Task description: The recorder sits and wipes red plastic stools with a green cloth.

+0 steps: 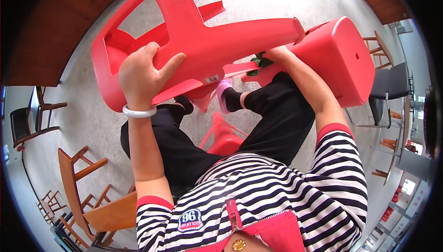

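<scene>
A red plastic stool [221,39], tipped on its side, is lifted in front of me above my legs. My left hand [143,74] grips the wall of its seat end, with the thumb on the outer face and the other fingers partly hidden. Under the stool's leg ends, my right hand [275,53] is closed around a dark green object [260,63], whose kind I cannot make out. The stool hides part of that hand. Right beside my right forearm, another red stool [344,62] stands.
Between my thighs shows a red seat [225,143]. Wooden chairs [76,185] stand on the left, and a black chair [390,85] is at the right. A brown panel [50,35] rises at the far left. Grey floor [184,136] shows around my feet.
</scene>
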`<state>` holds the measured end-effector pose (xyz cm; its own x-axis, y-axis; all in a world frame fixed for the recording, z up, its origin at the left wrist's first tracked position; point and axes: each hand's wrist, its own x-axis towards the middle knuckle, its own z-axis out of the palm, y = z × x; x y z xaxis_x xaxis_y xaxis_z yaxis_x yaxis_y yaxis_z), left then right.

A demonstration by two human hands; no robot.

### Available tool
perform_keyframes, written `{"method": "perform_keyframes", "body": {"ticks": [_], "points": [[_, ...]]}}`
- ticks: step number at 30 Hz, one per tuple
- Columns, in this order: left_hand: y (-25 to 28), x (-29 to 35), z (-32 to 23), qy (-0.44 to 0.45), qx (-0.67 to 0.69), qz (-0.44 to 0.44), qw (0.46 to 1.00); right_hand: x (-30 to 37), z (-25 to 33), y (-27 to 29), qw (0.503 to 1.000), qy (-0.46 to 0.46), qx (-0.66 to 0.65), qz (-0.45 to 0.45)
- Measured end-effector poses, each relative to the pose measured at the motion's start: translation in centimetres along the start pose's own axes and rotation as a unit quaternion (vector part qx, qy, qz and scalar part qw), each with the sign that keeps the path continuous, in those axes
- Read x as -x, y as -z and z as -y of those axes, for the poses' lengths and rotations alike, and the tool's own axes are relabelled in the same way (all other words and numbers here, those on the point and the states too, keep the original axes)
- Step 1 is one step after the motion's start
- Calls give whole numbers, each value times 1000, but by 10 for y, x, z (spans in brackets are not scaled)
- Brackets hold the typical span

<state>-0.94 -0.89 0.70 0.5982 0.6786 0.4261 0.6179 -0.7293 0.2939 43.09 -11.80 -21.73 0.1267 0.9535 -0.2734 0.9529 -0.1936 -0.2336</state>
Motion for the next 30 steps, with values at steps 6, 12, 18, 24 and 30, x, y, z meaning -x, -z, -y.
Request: {"method": "perform_keyframes", "body": {"ticks": [6, 12, 18, 24, 30], "points": [[1, -1, 2, -6, 1, -14, 1000, 7, 119, 33, 985, 114, -126, 34], [-4, -3, -2, -3, -5, 7, 1000, -13, 113, -17, 966, 182, -58, 174], [-6, -6, 3, -18, 13, -17, 1000, -20, -14, -12, 964, 74, 176, 187], [0, -3, 14, -52, 0, -37, 998, -35, -48, -2, 996, -19, -19, -81], [-13, -3, -2, -138, -1, -106, 985, -53, -51, 39, 966, 2, -190, -176]]}}
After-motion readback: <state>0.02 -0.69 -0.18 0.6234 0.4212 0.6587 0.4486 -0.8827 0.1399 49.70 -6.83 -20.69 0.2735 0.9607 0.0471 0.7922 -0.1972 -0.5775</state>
